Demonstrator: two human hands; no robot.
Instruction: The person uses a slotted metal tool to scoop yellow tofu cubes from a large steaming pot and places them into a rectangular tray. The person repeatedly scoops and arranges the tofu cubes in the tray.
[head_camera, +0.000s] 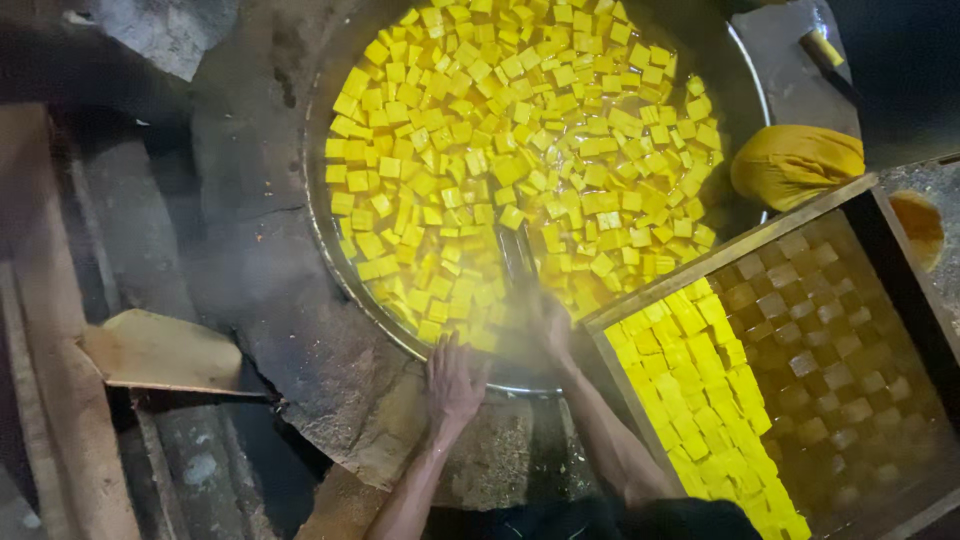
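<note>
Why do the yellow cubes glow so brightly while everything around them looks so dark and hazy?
Head view: light falls on the pan of yellow cubes; steam hazes the right hand; the left hand is clearer; the wooden tray is half lit, half shadowed; surroundings stay dark.

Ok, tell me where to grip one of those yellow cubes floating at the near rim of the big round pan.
Pinch a yellow cube by two opposite flat faces, from above: neighbours crowd its sides in the liquid, leaving the top exposed. The left hand at the pan's rim is closest.
</note>
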